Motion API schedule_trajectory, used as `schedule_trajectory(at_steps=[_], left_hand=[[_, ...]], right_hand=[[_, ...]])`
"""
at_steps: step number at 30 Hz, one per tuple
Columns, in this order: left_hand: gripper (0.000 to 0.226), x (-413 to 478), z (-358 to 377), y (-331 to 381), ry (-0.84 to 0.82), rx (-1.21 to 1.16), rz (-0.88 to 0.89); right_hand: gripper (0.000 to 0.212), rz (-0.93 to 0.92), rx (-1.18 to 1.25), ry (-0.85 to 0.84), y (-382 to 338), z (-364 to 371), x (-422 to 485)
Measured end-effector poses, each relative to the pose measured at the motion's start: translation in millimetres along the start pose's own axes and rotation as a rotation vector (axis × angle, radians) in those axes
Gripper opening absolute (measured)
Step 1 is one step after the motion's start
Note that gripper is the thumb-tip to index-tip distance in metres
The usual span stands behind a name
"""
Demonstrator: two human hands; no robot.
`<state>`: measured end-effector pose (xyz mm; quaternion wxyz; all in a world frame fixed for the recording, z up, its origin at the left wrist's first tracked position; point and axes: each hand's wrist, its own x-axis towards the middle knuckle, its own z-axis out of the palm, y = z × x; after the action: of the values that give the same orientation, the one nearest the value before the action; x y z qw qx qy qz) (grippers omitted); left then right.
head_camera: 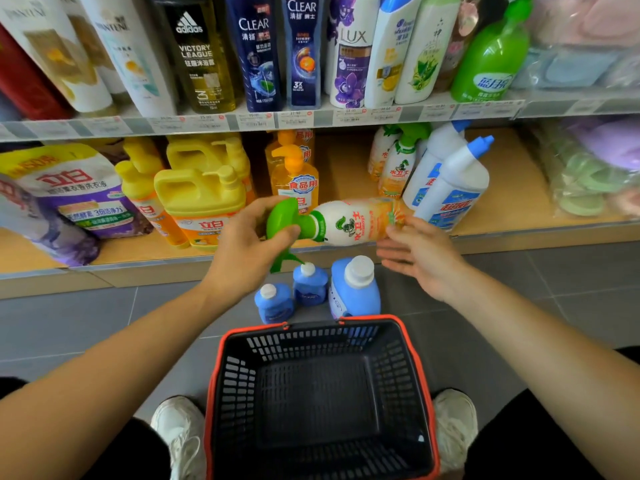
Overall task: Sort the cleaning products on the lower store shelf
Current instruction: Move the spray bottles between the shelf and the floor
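Spray bottle (349,221) held sideways at centre frame before lower shelf (512,202), three bottles (309,284) stood on floor (69,323) below, basket (239,382) set bottom centre.

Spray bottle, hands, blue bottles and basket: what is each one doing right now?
Spray bottle: lying sideways in the air, held.
Left hand: gripping its green sprayer.
Right hand: open, by the bottle's bottom end.
Blue bottles: three standing on the floor, caps on.
Basket: upright on the floor, no bottles inside.
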<state>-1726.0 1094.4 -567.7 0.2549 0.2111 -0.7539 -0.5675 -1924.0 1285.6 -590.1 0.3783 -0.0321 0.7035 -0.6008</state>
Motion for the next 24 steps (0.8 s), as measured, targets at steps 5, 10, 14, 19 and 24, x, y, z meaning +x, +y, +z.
schedule_trajectory(at_steps=[5,10,14,19,24], left_hand=[[0.036,14,-15,8,0.005,0.129,0.059],[0.038,12,-14,-5,-0.137,0.358,0.048],[0.042,7,-2,-32,-0.255,0.495,0.013],[0.047,10,20,-77,-0.430,0.620,-0.025],[0.044,10,39,-119,-0.558,0.790,-0.106]], right_hand=[[0.023,-0.047,-0.493,-0.058,29,8,11],[0.058,-0.367,-1.060,-0.136,50,13,29],[0.049,-0.436,-1.105,-0.172,64,15,42],[0.041,-0.481,-1.122,-0.144,64,14,55],[0.039,-0.488,-1.123,-0.142,65,13,64]])
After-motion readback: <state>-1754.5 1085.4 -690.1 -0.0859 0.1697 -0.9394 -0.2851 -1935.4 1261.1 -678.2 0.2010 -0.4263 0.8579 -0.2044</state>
